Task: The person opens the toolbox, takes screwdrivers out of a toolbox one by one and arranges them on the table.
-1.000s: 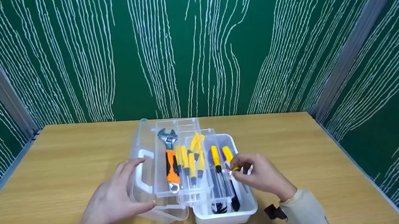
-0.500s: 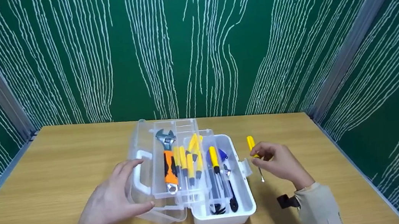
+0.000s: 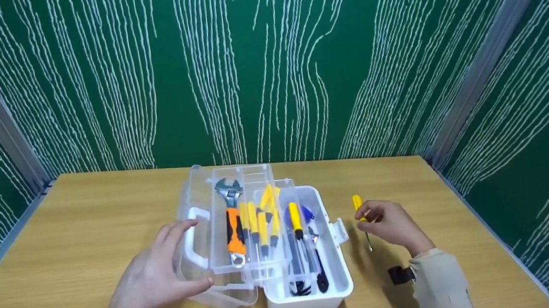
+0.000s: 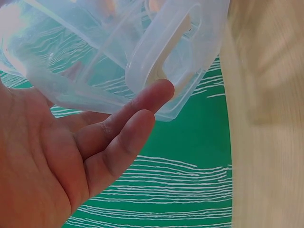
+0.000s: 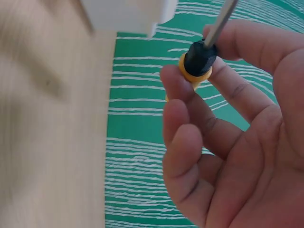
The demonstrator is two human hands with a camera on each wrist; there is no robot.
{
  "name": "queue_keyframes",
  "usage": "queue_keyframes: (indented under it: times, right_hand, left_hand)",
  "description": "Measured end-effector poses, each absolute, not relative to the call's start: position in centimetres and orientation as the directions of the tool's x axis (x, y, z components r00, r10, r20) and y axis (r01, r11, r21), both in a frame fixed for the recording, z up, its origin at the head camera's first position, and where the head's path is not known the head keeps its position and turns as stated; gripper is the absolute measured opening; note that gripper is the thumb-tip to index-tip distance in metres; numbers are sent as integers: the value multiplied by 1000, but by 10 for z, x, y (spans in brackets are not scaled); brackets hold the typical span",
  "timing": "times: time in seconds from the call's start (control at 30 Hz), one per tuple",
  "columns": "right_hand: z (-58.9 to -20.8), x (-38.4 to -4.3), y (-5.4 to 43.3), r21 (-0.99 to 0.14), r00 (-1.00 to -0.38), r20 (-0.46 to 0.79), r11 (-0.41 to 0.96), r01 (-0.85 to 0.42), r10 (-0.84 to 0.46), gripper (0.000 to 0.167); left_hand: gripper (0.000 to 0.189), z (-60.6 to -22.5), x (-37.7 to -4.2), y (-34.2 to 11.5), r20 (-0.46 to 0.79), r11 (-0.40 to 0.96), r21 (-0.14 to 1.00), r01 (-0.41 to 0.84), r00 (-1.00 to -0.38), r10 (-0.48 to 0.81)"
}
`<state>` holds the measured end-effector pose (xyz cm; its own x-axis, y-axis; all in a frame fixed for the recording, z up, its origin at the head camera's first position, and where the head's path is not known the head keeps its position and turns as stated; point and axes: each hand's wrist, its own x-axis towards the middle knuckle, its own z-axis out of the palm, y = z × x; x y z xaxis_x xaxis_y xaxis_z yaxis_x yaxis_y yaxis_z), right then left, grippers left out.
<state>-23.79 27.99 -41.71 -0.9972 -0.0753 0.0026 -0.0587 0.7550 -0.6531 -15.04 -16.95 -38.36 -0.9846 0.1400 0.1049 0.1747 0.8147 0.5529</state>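
My right hand [image 3: 387,221] pinches a yellow-handled screwdriver [image 3: 357,201] between thumb and fingers, right of the toolbox [image 3: 310,303], its metal shaft pointing down. In the right wrist view the black collar of the screwdriver [image 5: 200,58] shows between the fingertips. My left hand [image 3: 155,278] spreads thumb and fingers, fairly straight, against the clear folded-back lid [image 3: 235,296] beside its white handle [image 3: 192,247]. A tray on the lid side holds an adjustable wrench [image 3: 234,228] with an orange and black grip. Another yellow screwdriver [image 3: 295,220] lies over the white base.
Several yellow-handled tools [image 3: 262,227] fill the middle tray. A black-handled tool [image 3: 322,277] and a blue item [image 3: 307,213] lie in the base. A clear latch [image 3: 339,231] sticks out on the right. The wooden table [image 3: 117,211] meets green, white-lined walls [image 3: 169,83].
My right hand has lifted the screwdriver out of the toolbox and carried it right, past the latch, then slightly lower and farther right. The left hand stays at the lid.
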Motion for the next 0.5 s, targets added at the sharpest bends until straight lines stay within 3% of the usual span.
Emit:
queue_keyframes:
  times: [0.3,0.5]
  right_hand:
    - [-432,-244,284,-579,-994,-111,813,62,-3,14]
    - [-442,-248,288,-556,-992,-124,829,54,-18,14]
  left_hand:
    - [100,-384,-148,-170,140,820,536,203,-979,150]
    - [100,-383,-149,-169,143,819,533,210,-977,158]
